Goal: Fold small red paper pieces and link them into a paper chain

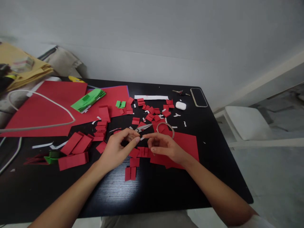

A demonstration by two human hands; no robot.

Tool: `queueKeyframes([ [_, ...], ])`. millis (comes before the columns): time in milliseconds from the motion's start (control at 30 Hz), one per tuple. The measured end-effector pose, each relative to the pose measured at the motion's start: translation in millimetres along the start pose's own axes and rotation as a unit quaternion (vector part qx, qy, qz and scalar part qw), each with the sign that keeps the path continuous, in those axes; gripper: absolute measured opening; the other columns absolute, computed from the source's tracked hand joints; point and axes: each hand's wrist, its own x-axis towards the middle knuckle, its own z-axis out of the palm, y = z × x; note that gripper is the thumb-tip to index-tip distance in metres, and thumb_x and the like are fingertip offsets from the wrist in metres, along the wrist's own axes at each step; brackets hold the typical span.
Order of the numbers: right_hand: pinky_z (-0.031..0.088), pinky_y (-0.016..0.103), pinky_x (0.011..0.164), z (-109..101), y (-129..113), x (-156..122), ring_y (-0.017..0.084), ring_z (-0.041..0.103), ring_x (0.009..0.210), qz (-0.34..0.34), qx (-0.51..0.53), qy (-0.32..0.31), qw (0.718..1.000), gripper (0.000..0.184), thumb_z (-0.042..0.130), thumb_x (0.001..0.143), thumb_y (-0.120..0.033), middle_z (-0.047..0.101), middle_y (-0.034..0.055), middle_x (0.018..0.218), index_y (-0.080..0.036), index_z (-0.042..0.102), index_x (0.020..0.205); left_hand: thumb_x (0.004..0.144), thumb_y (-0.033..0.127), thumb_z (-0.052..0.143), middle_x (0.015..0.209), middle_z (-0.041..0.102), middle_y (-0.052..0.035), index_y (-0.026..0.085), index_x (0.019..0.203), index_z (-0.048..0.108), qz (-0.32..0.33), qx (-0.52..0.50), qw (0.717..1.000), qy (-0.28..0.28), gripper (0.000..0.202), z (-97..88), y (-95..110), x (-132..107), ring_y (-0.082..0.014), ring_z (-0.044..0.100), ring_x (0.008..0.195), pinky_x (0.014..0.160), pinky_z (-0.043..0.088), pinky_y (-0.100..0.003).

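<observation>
My left hand (118, 146) hovers over the middle of the desk, thumb and index tips close together as in a pinch; whatever is between them is too small to make out. Facing it, my right hand (165, 148) has its index finger stretched out, apart from the thumb, with the other fingers curled. A tiny white scrap (142, 138) shows between the left thumb tip and the right index tip. Just behind the hands lie scissors (143, 127) and a thin tape ring (172, 131). Small folded red paper pieces (130, 174) lie below the hands, and red sheets (187, 145) lie under the right hand.
Larger folded red strips (73, 161), a green paper bundle (89, 99) and big red sheets (47, 107) cover the left side. A white cable (47, 95) loops there. Keys (180, 92), a white case (180, 105) and a phone (199, 97) sit at the back right.
</observation>
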Motion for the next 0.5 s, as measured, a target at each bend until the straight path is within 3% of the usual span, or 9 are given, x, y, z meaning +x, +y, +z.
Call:
queueKeyframes([
  [267, 0.048, 0.028, 0.073, -0.8, -0.1, -0.6, 0.012, 0.055, 0.076, 0.011, 0.004, -0.003, 1.0, 0.041, 0.076, 0.089, -0.026, 0.061, -0.0021, 0.088, -0.029, 0.07, 0.13, 0.096, 0.04, 0.067, 0.081, 0.069, -0.001, 0.019, 0.102, 0.071, -0.016, -0.028, 0.999, -0.014, 0.022, -0.3, 0.1, -0.7, -0.0151, 0.064, 0.074, 0.071, 0.053, -0.027],
  [500, 0.05, 0.027, 0.073, -1.1, -0.9, -1.1, 0.013, 0.057, 0.078, 0.012, 0.012, -0.01, 1.0, 0.044, 0.077, 0.088, -0.026, 0.063, -0.0015, 0.089, -0.03, 0.071, 0.131, 0.098, 0.04, 0.064, 0.074, 0.061, 0.0015, 0.019, 0.09, 0.068, -0.009, 0.004, 0.999, -0.033, 0.023, -0.2, -1.4, -1.1, -0.0131, 0.056, 0.068, 0.065, 0.046, -0.025],
])
